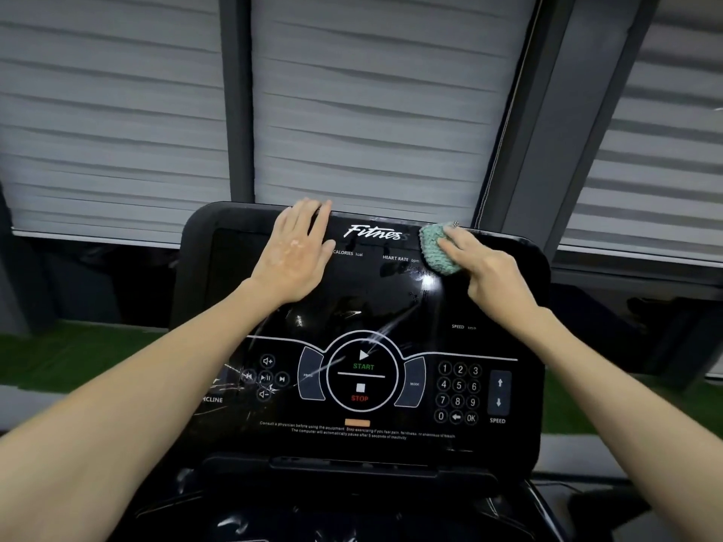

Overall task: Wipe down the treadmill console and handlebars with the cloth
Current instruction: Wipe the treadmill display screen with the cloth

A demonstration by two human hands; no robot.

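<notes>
1. Fingers [455, 244] of right hand [491, 277] curled over teal knitted cloth [432, 244], pressing it onto glossy black treadmill console [352, 303] just under top rim.
2. Left hand [293, 260] flat and relaxed, palm down on same panel, straight fingertips reaching over top rim, holding nothing.
3. Hands apart and roughly level; between them white "Fitness" logo [373, 232], with CALORIES and HEART RATE labels just beneath.
4. Just below right hand, bright glare spot [427, 282]; smeared streaks trailing from there toward the body.
5. Between forearms, nearer the body, round START/STOP dial [362, 377]. Just inside right forearm, number keypad [457, 393] and SPEED arrows [499, 393]. Just inside left forearm, audio buttons [266, 377] and a partly hidden INCLINE label.
6. Beyond both hands, grey slatted blinds [371, 111] divided by dark upright posts [234, 91].
7. Outside left forearm, strip of green turf [58, 346].
</notes>
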